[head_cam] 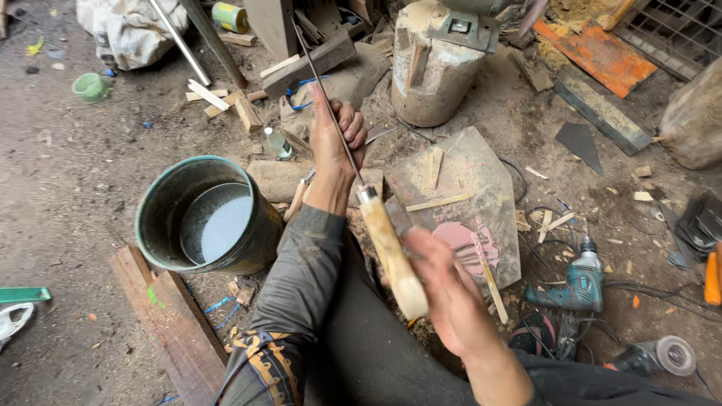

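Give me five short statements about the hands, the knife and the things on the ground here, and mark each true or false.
1. The right hand grips the pale wooden handle. True.
2. The left hand is on the thin blade. True.
3. The bucket is dry. False: it holds liquid.
4. The power drill lies left of the bucket. False: it lies to the right.
5. The orange sheet lies at upper right. True.

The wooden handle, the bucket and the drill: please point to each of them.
Wooden handle (391, 252), head view, middle of the pale grip.
Bucket (162, 207), head view, left inner wall.
Drill (580, 282), head view, teal body.
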